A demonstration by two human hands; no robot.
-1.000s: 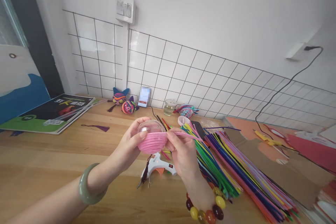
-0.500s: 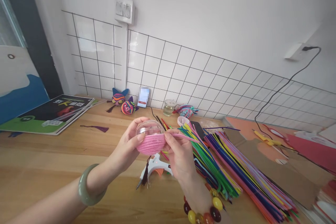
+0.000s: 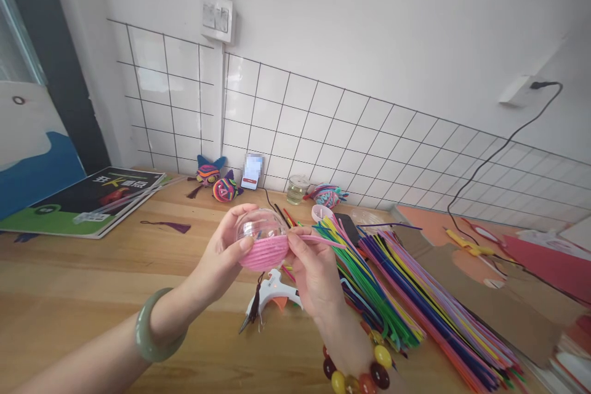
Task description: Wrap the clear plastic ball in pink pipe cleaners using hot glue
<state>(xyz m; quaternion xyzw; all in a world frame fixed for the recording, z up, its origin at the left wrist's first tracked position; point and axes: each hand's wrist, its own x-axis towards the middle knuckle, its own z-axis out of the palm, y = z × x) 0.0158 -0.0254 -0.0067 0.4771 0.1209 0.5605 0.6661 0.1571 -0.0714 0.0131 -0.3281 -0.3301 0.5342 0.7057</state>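
Observation:
A clear plastic ball [image 3: 261, 221] is held up over the table, its lower half wrapped in rows of pink pipe cleaner [image 3: 263, 255]. My left hand [image 3: 231, 243] grips the ball from the left, thumb on the pink rows and fingers behind. On the right, my right hand [image 3: 314, 268] pinches the pink strand at the ball's edge, and its loose end sticks out rightward past the fingers. Below the ball lies a white glue gun [image 3: 274, 289] with a dark tassel [image 3: 255, 305] by its nozzle.
Bundles of coloured pipe cleaners [image 3: 429, 295] lie on the right, near cardboard [image 3: 521, 314] and a yellow glue gun [image 3: 468, 243]. Along the wall stand finished colourful balls [image 3: 226, 188], a phone [image 3: 252, 171] and a glass jar [image 3: 298, 189]. A purple tassel [image 3: 170, 226] and a poster [image 3: 106, 197] are left.
The ball and both hands have shifted very slightly left. The loose pink end reaches a little less far to the right and hangs slightly lower. Both grips stay the same.

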